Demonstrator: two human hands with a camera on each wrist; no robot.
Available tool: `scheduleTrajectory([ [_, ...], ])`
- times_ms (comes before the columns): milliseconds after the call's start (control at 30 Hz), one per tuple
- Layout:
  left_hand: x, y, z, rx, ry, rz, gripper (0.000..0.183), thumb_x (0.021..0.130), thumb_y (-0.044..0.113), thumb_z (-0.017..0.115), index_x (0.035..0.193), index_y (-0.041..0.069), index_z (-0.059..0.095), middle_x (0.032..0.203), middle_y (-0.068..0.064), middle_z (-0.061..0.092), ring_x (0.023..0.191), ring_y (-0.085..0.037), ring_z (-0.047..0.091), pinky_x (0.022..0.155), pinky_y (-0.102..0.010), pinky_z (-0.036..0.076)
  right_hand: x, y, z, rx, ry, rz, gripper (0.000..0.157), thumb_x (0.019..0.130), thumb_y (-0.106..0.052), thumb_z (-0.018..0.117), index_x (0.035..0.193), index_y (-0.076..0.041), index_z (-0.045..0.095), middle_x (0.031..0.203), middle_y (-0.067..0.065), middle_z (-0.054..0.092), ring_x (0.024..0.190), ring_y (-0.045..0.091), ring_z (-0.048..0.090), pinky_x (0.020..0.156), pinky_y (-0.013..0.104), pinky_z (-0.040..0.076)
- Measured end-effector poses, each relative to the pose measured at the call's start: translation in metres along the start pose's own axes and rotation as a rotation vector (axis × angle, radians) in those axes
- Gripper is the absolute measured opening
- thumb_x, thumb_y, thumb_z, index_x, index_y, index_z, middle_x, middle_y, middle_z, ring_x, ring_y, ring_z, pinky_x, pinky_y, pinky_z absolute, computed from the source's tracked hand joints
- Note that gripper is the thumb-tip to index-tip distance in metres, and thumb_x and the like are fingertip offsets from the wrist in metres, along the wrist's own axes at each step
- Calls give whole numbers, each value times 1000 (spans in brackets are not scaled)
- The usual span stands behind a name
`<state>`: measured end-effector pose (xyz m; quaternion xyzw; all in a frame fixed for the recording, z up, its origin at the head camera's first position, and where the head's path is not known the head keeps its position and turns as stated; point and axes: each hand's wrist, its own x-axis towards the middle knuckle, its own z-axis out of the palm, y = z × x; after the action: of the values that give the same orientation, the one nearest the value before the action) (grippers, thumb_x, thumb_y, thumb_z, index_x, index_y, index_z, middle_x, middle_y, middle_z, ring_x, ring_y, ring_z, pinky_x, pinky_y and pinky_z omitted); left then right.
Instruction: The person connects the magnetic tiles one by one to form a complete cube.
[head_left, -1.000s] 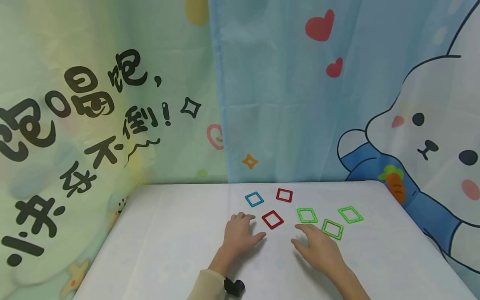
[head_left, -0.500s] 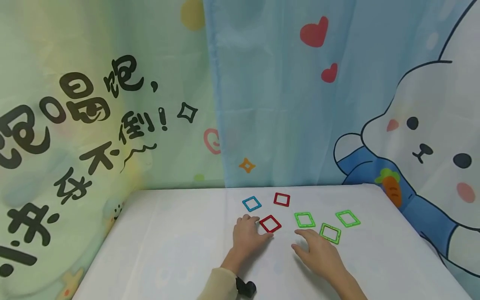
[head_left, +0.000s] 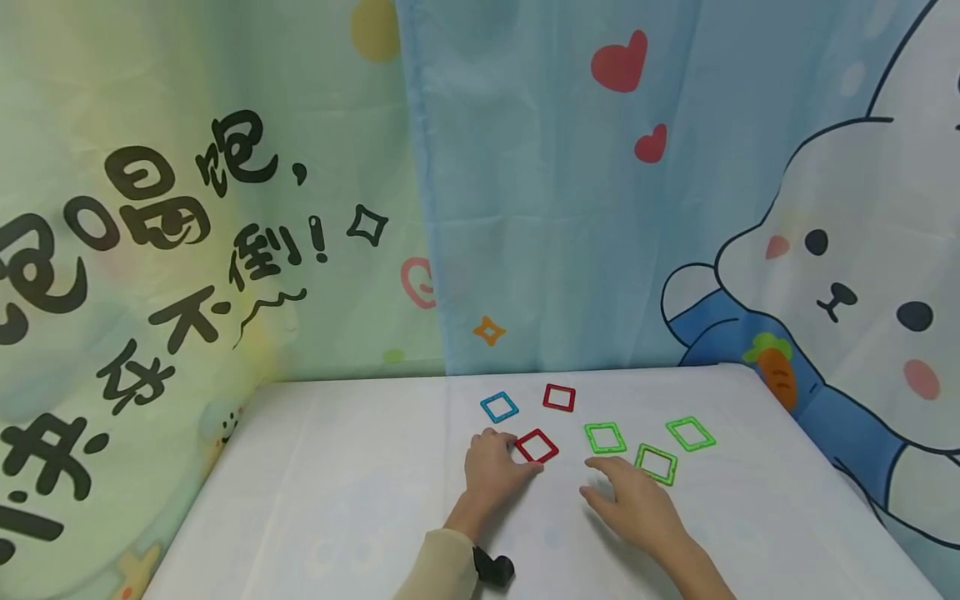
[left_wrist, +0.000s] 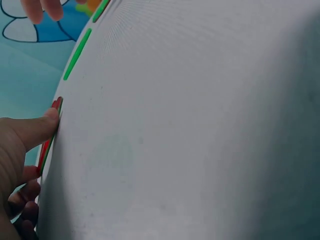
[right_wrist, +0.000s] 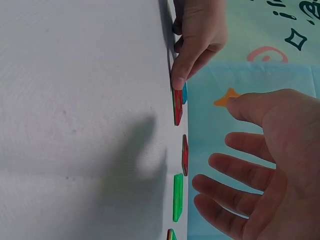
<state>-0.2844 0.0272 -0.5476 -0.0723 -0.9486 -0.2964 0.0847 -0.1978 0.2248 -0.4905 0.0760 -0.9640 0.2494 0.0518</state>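
Note:
A red square frame (head_left: 548, 441) lies on the white table, turned like a diamond. My left hand (head_left: 493, 467) pinches it by its left side, with the thumb at the near corner and a finger at the far one. The left wrist view shows the thumb (left_wrist: 42, 129) against the edge of this red piece. My right hand (head_left: 637, 504) hovers over the table to the right, fingers spread and holding nothing. Nearest to it is a green square frame (head_left: 658, 451), just beyond the knuckles. In the right wrist view the right fingers (right_wrist: 240, 172) are apart and relaxed.
Behind the held piece lie a blue square frame (head_left: 507, 416) and another red one (head_left: 561, 387). Two more green frames, a middle one (head_left: 610, 451) and a right one (head_left: 704, 429), lie farther right. A printed curtain (head_left: 525, 250) hangs behind the table (head_left: 337, 467).
My left hand has moved right to the nearer red frame and taken hold of its edge. My right hand has barely moved. The head view has shifted slightly.

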Motion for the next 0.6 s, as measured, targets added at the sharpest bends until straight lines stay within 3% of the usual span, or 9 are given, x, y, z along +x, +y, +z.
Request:
scheduleTrajectory([
  [333,-3,-5,-15,-50,-69,-24,50,69,41,86,102,5,75,82,1,52,78,-15,46,64,-29,42,6,-4,3,3,-40,6,41,87,-25,72,122,-5,64,123,13,62,116,35,55,92,54,43],
  [600,-2,-28,-25,-55,-143,22,50,70,39,87,106,6,74,85,3,54,79,-13,48,69,-28,44,16,-20,6,-3,-68,-19,40,88,-26,71,122,-6,64,123,12,63,119,35,54,95,54,42],
])
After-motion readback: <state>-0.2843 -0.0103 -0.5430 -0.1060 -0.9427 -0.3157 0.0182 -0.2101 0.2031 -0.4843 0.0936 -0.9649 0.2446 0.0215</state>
